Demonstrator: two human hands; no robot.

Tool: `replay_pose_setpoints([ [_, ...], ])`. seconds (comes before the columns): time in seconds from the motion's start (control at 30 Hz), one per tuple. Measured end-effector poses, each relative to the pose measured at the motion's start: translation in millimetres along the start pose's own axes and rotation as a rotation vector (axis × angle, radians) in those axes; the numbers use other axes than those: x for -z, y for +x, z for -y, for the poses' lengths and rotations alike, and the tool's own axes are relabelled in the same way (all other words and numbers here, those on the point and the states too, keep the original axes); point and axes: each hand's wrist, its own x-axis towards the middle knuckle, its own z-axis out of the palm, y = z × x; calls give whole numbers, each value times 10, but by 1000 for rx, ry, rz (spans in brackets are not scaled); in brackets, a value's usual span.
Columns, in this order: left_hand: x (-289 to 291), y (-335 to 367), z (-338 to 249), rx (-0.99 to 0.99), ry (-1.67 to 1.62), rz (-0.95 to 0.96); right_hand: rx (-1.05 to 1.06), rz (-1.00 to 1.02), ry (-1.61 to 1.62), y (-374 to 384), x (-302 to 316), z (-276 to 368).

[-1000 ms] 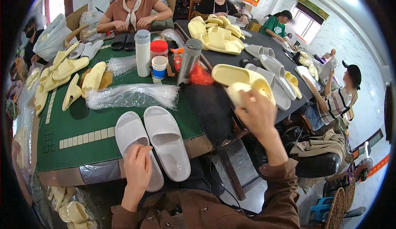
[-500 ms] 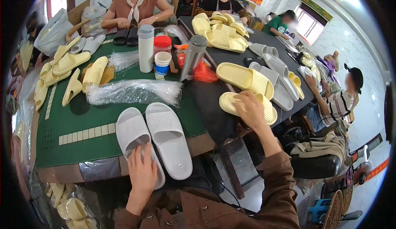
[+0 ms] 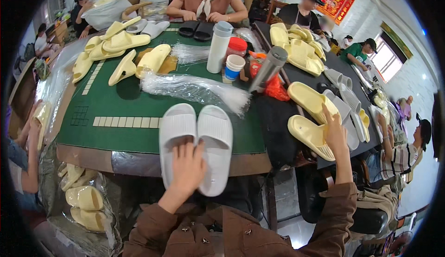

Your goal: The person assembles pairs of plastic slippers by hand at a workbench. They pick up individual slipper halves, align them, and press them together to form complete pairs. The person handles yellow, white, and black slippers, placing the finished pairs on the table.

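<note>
A pair of light grey slippers (image 3: 213, 164) lies side by side at the green table's near edge, toes away from me. My left hand (image 3: 187, 169) rests on the left slipper, its fingers stretched out below the strap. To the right, a near yellow slipper (image 3: 308, 134) and a far yellow slipper (image 3: 308, 95) lie together on the dark table. My right hand (image 3: 336, 134) is over their strap ends with its index finger extended; its other fingers are partly hidden, and it appears to hold nothing.
Clear plastic bags (image 3: 194, 88) lie beyond the grey pair, near a white bottle (image 3: 219, 48), a grey tumbler (image 3: 269, 69) and a small tub (image 3: 234, 67). More yellow slippers (image 3: 127, 41) sit at the far left. Co-workers sit around the tables.
The grey slippers have straightened and now sit closer together. My right hand has moved from the near yellow slipper toward the pair's strap ends. The view has turned left.
</note>
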Motion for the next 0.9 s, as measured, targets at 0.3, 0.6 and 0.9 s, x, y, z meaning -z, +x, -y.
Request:
replay_pose_setpoints([
  [0.3, 552, -79, 2150, 505, 310, -35, 86, 25, -353, 221, -148, -44],
  [0.6, 932, -262, 3652, 870, 572, 29, 148, -36, -323, 158, -178, -85],
  [0.9, 1118, -85, 2516, 578, 502, -200, 443, -282, -108, -143, 497, 769],
])
